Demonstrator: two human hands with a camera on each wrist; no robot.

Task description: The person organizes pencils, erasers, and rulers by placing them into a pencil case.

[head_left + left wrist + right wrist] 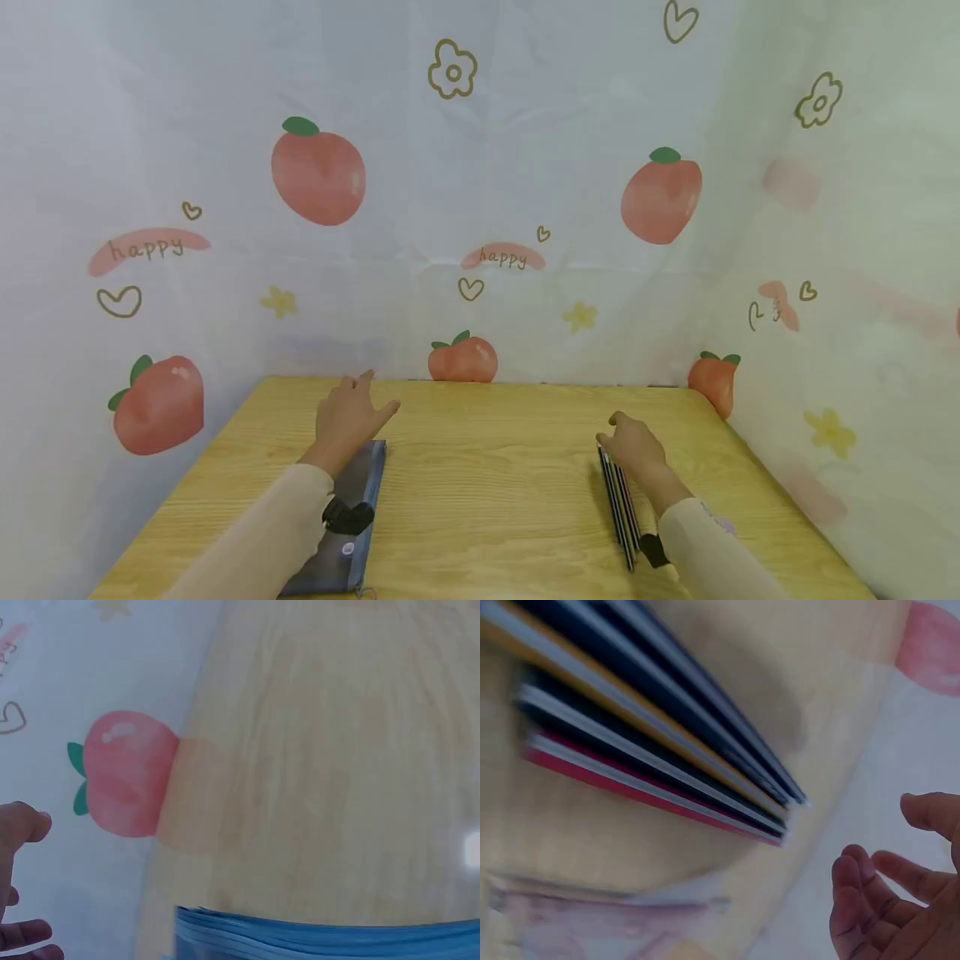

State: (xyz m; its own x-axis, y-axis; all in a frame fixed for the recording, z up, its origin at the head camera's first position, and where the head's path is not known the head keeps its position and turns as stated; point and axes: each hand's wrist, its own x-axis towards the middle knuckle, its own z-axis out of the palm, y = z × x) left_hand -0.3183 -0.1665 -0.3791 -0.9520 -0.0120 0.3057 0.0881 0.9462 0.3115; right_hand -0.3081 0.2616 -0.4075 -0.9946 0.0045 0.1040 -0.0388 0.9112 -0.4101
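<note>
"Hanging by the far end of those slim notebooks (619, 510), the right hand (635, 447) had its fingers loosely bent, thumb apart, nothing held!"

"And how did they lie?"

"On the near side of those fingers, down on the worktop (495, 492), long axis running near to far!"

"The left hand (347, 419)?"

"Well across, fingers spread, gripping nothing, by the dark pouch (330, 557). The right was clearly nearer the notebooks!"

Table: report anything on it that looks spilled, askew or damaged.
Nothing stands out. The table shows no spill, and the books and pouch look undamaged where visible. The books fan out slightly at one end, possibly just perspective; blur in the right wrist view could hide small flaws.
</note>
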